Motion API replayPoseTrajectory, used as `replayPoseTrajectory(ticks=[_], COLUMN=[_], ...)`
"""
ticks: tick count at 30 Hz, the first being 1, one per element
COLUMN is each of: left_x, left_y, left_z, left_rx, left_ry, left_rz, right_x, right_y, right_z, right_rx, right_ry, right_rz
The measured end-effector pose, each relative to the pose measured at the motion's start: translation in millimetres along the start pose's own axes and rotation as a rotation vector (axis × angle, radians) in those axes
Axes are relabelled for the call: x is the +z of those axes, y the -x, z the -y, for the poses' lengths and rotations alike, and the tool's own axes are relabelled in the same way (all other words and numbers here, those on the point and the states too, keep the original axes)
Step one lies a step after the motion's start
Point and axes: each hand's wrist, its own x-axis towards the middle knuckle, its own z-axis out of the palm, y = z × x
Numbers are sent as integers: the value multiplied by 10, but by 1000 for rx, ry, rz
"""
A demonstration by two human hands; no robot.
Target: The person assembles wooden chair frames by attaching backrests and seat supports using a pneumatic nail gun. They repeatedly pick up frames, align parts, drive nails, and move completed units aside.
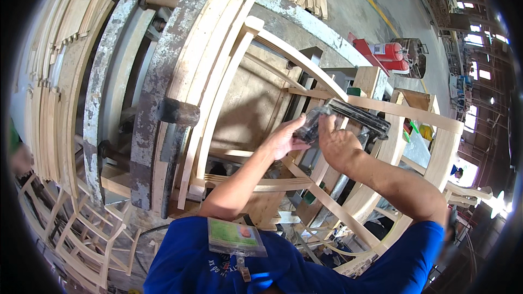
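Observation:
In the middle of the head view I hold a black nail gun with a long straight magazine. My left hand is closed around its dark, partly transparent-looking end. My right hand grips it from the other side, fingers bent over the body; the fingertips are partly hidden. Under and around both hands lies a pale wooden chair frame with curved rails and legs. The magazine lies over a curved wooden rail of this frame, though I cannot tell whether they touch.
At the left stands a worn metal clamp press with a dark round knob. Stacked wooden strips lie beyond it. Red fire extinguishers stand at the far right beside a rusty drum. More chair frames sit lower left.

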Motion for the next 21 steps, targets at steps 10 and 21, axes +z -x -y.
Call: replayPoseTrajectory(ticks=[10,21], left_x=[-110,-269], left_y=[-149,-385], left_z=[-1143,-1190], left_rx=[485,527], left_ry=[97,264], left_rz=[-386,-262], right_x=[-1016,-1162], right_y=[-647,-917], right_z=[116,254], right_rx=[-195,-227], right_ry=[624,611], right_rz=[-434,-372])
